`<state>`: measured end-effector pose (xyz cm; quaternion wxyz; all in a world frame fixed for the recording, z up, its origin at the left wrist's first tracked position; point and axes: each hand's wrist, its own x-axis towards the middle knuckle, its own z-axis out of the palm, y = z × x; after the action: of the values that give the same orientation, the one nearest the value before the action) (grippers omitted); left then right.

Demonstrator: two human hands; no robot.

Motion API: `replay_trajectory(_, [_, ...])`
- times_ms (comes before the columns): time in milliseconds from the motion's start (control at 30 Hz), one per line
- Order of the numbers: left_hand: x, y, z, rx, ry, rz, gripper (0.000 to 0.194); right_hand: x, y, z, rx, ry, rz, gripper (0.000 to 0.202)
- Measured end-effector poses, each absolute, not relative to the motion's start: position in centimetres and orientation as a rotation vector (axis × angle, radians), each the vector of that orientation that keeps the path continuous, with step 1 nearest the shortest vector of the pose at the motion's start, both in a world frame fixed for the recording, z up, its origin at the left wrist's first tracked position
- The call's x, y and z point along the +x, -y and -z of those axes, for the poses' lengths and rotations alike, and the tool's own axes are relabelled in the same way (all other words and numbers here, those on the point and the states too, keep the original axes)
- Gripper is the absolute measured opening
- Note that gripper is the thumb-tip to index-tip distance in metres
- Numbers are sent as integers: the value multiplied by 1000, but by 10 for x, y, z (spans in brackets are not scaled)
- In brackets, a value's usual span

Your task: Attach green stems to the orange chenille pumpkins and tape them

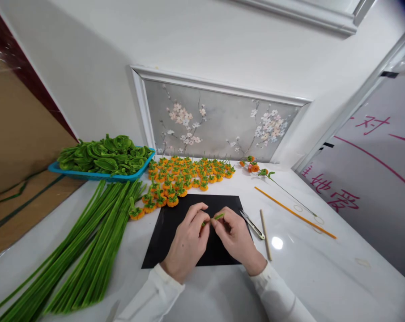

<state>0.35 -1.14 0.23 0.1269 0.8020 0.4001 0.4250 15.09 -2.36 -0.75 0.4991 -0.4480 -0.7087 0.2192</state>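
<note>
Over a black mat (168, 250) my two hands meet, fingertips nearly touching. My left hand (193, 232) is closed in a pinch, and a bit of green pipe cleaner shows between its fingers. My right hand (234, 232) pinches a short green pipe cleaner piece (219, 216) that sticks out past the thumb and forefinger. Whether both hold the same piece is hidden by the fingers. Thread snips (252, 224) lie just right of the mat, beside a thin wooden stick (266, 235).
Long green pipe cleaners (84, 250) spread over the left side. Behind them a blue tray (135, 175) holds green pipe-cleaner leaves (104, 156). Several orange flower heads (172, 201) stand behind the mat. At right lie an orange pipe cleaner (294, 211) and a flower stem (289, 195).
</note>
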Motion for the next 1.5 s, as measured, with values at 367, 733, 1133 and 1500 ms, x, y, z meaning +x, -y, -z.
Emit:
replay_trajectory(367, [-7, 6, -19, 2121, -1069, -967, 21, 157, 20, 12, -944, 1866, -348, 18])
replay_trajectory(733, [-1, 13, -10, 2280, -1101, -1059, 18, 155, 25, 5, -1035, 1741, -442, 14])
replay_trajectory(1133, [0, 8, -7, 2279, -1077, -1174, 22, 158, 21, 10, -972, 1832, -381, 14])
replay_trajectory(1500, [-7, 6, -15, 2008, -965, -996, 21, 165, 21, 4, -934, 1858, -324, 19])
